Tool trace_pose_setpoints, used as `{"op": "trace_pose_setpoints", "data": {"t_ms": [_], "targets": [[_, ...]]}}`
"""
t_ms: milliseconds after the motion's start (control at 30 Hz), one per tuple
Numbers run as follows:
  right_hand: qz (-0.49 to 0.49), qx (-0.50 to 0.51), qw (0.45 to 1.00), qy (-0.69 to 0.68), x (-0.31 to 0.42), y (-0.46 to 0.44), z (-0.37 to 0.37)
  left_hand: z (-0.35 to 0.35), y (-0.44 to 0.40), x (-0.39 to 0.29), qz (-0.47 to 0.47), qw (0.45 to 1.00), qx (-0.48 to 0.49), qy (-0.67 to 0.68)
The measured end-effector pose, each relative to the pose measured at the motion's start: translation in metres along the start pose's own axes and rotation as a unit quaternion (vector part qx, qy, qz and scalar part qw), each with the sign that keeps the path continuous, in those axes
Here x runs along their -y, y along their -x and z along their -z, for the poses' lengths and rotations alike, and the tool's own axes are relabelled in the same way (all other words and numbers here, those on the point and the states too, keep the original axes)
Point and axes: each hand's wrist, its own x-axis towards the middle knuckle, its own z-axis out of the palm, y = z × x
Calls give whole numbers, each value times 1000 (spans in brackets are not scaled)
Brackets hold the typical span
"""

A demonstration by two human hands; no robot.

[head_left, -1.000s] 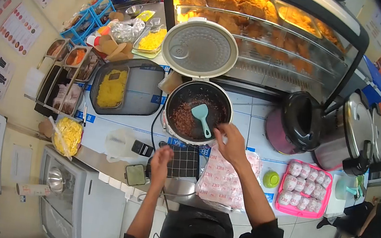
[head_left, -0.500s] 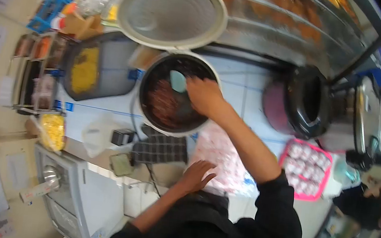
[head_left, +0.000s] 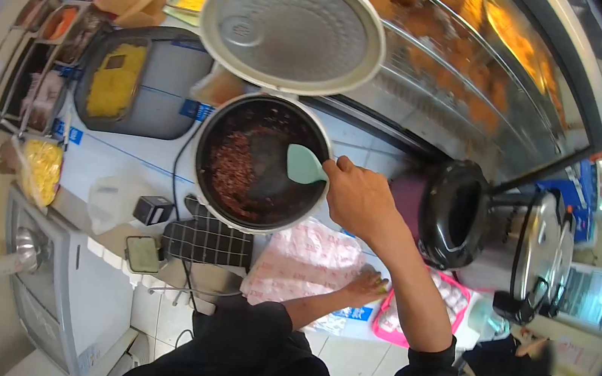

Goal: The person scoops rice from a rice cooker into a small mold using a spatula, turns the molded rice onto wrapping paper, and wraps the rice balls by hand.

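Note:
My right hand (head_left: 362, 196) grips the handle of a pale teal rice paddle (head_left: 304, 165). Its blade hangs over the right part of an open rice cooker (head_left: 329, 135). Dark reddish-brown cooked rice (head_left: 231, 171) lies mostly along the left of the pot, with the dark bottom showing on the right. My left hand (head_left: 366, 288) is low, at the right edge of the printed paper sheets (head_left: 306, 261), fingers stretched toward a pink tray (head_left: 382, 334). That tray holds wrapped pale pieces and is partly hidden by my right forearm.
The cooker's lid (head_left: 291, 34) stands raised behind the pot. At left are a dark tray (head_left: 169, 94) with yellow food and a checked cloth (head_left: 210, 243). A purple-and-black cooker (head_left: 454, 212) stands at right, below a glass display case (head_left: 437, 77). Another person (head_left: 513, 368) is at far right.
The view has shifted. My right hand has drawn the paddle toward the pot's right rim. My left hand has moved right across the paper toward the pink tray.

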Motion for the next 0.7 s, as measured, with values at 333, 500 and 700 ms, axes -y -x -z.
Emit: {"op": "trace_pose_setpoints", "data": {"t_ms": [333, 500, 700], "targets": [[127, 25, 991, 12, 2, -95, -52, 268, 174, -23, 207, 894, -306, 255], [127, 113, 984, -48, 7, -112, -62, 354, 230, -14, 293, 738, -598, 113], [109, 172, 962, -182, 13, -100, -84, 410, 184, 6, 264, 630, -692, 233]]}}
